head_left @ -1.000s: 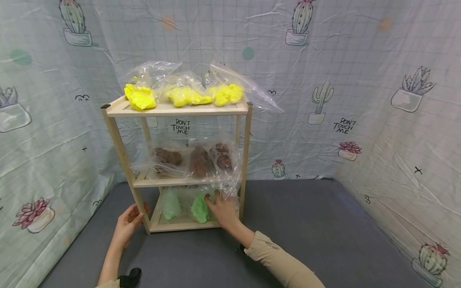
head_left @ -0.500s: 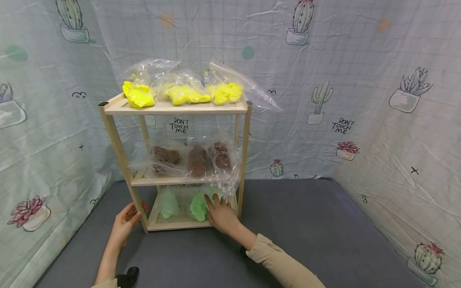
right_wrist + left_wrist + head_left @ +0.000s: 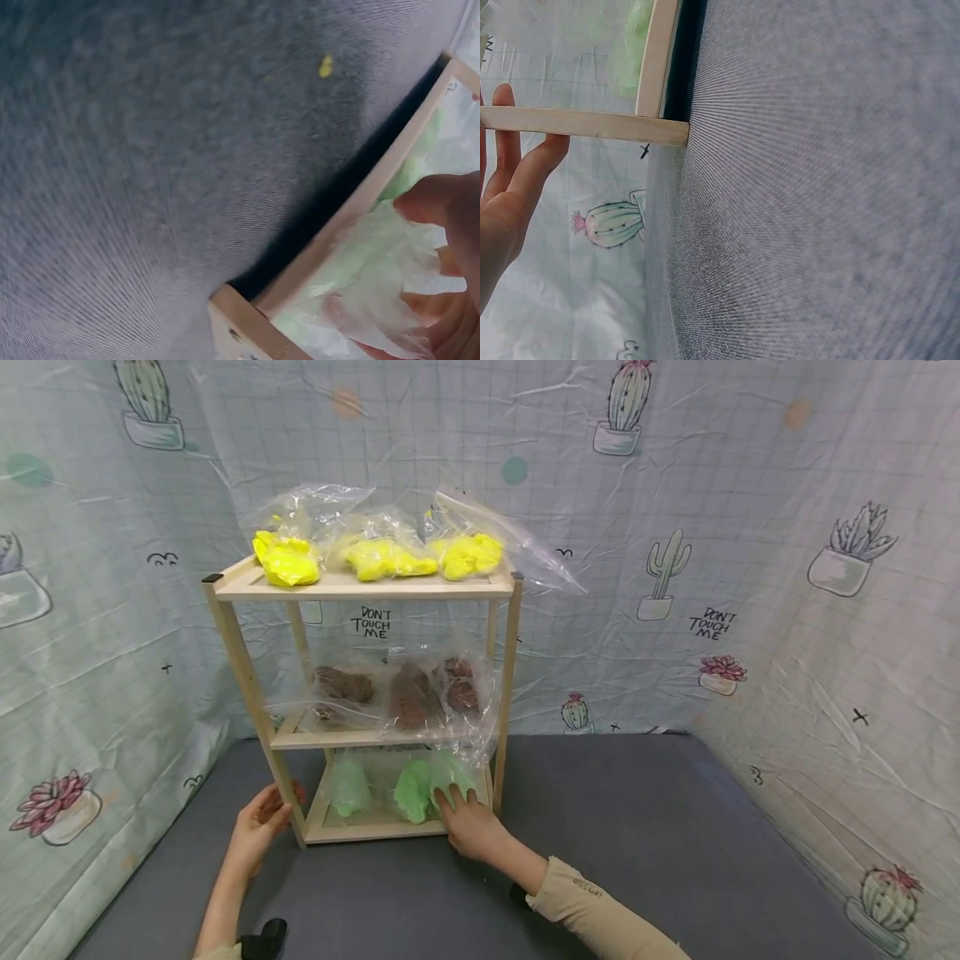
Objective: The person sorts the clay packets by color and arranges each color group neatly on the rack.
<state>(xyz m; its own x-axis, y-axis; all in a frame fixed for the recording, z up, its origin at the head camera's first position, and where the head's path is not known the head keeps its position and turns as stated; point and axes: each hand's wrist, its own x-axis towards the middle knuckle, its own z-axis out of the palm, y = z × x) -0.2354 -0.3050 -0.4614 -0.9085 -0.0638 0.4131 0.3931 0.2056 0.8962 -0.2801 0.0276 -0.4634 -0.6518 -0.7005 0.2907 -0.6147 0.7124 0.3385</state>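
A three-tier wooden shelf [image 3: 386, 832] stands on grey cloth. My left hand [image 3: 260, 828] holds its left front post [image 3: 622, 126] low down, between thumb and fingers. On the bottom tier are clear bags of green, dough-like stuff: a left bag [image 3: 350, 787], a middle one [image 3: 415, 789] and a pale right one [image 3: 450, 768]. My right hand [image 3: 480, 827] is at that right bag, fingers spread against its front. In the right wrist view the thumb [image 3: 431, 196] touches the loose plastic [image 3: 375, 270], which partly covers the other fingers.
Bags of brown lumps [image 3: 414, 697] fill the middle tier, their plastic hanging over its front edge. Yellow bags [image 3: 386, 558] sit on top, one plastic flap sticking out right. A yellow speck [image 3: 325, 65] lies on the cloth. A cactus-print sheet [image 3: 585, 527] hangs behind.
My right hand has drawn down, right and slightly back from the bottom tier, so more of the right green bag shows. The left hand stays at the post. The view shifts slightly.
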